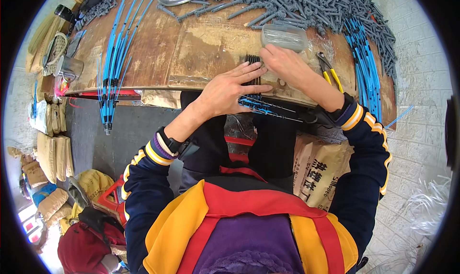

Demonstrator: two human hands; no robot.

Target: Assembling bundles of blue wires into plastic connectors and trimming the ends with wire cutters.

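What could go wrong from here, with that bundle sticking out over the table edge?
The blue-and-black bundle under the left hand juts past the table edge, so it might slip if that hand lifts. The right hand is close to the clear plastic box and could bump it. The yellow-handled pliers lie beside the right forearm, which might knock them.

- Strips [252,58] are laid beneath the left hand [230,91].
- A box [300,45] is set beyond the right hand [285,63].
- Pliers [334,75] are placed to its right.
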